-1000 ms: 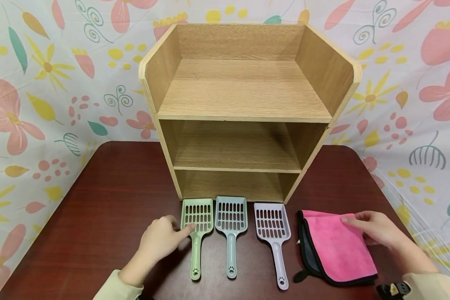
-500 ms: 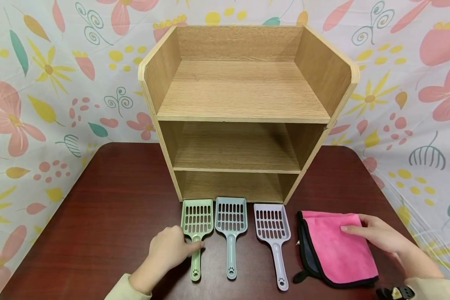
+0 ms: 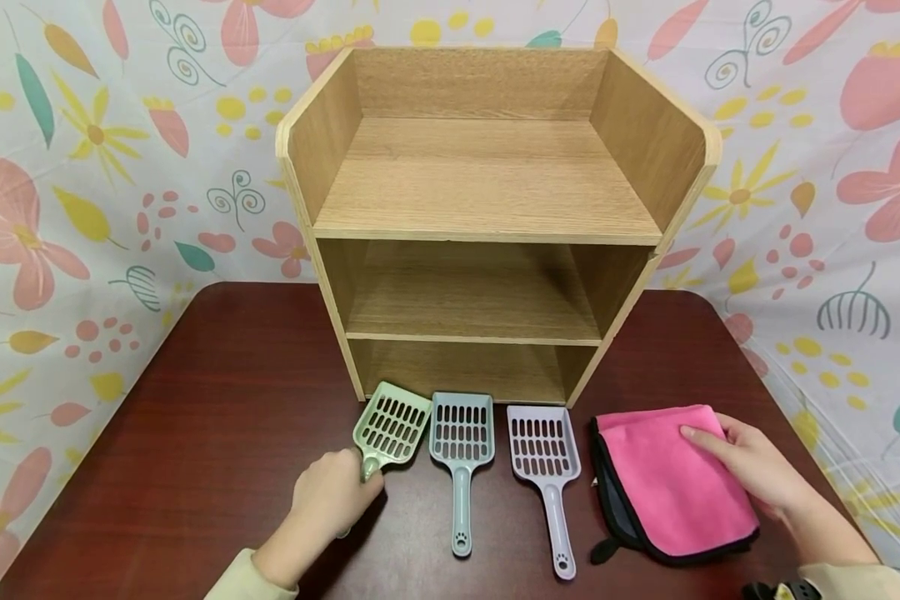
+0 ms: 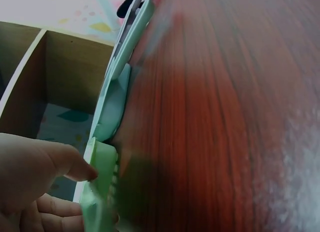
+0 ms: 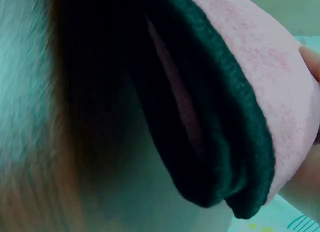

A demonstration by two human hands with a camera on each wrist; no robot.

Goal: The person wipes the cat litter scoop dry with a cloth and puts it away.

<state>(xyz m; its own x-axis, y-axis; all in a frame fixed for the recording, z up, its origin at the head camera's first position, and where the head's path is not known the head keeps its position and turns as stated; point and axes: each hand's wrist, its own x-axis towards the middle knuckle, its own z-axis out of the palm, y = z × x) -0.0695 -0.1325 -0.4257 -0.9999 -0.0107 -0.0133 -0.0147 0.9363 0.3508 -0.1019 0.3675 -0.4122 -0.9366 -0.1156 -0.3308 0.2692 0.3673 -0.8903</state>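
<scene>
My left hand [image 3: 335,498] grips the handle of a green slotted litter scoop [image 3: 392,423], which is tilted with its head pointing up and right. In the left wrist view the thumb and fingers close round the green scoop [image 4: 102,167]. Just right of it lies a blue-grey scoop [image 3: 462,429], then a lavender scoop [image 3: 545,446], both flat with handles toward me. My right hand [image 3: 753,462] pinches the upper right edge of a folded pink cloth [image 3: 678,483] with black trim, thumb on top. The right wrist view shows its folded layers [image 5: 270,67] close up.
A wooden shelf unit [image 3: 487,237] with three levels stands behind the scoops, its base close to their heads. The dark red-brown table [image 3: 217,433] extends on both sides. A flower-patterned curtain [image 3: 120,208] hangs behind and at the sides.
My left hand slid down from the green scoop's head to its handle, took hold, and turned it askew. My right hand has raised the cloth's upper edge a little.
</scene>
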